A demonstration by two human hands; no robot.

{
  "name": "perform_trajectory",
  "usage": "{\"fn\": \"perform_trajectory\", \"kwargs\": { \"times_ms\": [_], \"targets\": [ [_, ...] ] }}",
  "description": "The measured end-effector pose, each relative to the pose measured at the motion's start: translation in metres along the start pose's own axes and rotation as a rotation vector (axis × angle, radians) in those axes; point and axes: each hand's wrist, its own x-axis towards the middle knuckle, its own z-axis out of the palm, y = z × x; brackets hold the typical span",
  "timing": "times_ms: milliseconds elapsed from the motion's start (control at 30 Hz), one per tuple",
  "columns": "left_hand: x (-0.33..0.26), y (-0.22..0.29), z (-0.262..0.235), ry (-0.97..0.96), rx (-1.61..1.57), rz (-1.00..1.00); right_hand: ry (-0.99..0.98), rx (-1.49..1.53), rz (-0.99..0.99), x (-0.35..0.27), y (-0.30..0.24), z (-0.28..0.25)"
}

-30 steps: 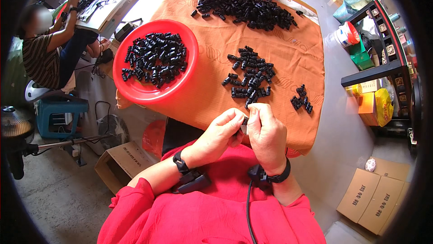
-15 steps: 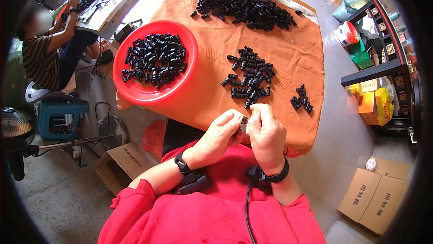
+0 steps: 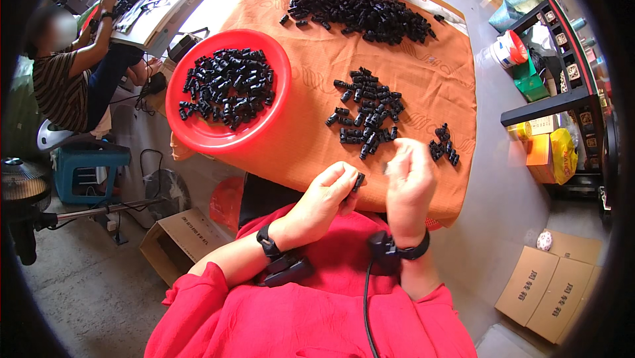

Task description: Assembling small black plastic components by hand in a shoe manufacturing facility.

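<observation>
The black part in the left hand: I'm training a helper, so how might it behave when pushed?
The black part is probably light, being small against the left hand. It's likely stiff: its visible edge looks straight. It might roll: similar pieces look tube-like.

Loose red top [image 3: 304,321], creased sleeves [image 3: 192,285] — black wristbands [image 3: 266,241] with dark boxes [image 3: 289,272] — a thin black cable [image 3: 364,298]

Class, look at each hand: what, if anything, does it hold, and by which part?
The left hand pinches a small black part, one end showing; the gripped portion is hidden. The right hand is blurred: cannot tell.
</observation>
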Motion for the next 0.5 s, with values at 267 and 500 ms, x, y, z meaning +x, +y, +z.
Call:
{"fn": "perform_trajectory", "kwargs": {
  "times_ms": [267,500],
  "targets": [
    [0.002,0.003,-0.008,-0.073,-0.214,-0.099,-0.198,-0.016,-0.065,-0.007,-0.009,-0.004],
    [0.000,0.003,-0.007,-0.066,-0.190,-0.080,-0.246,-0.073,-0.082,-0.012,-0.009,0.002]
  ]
}}
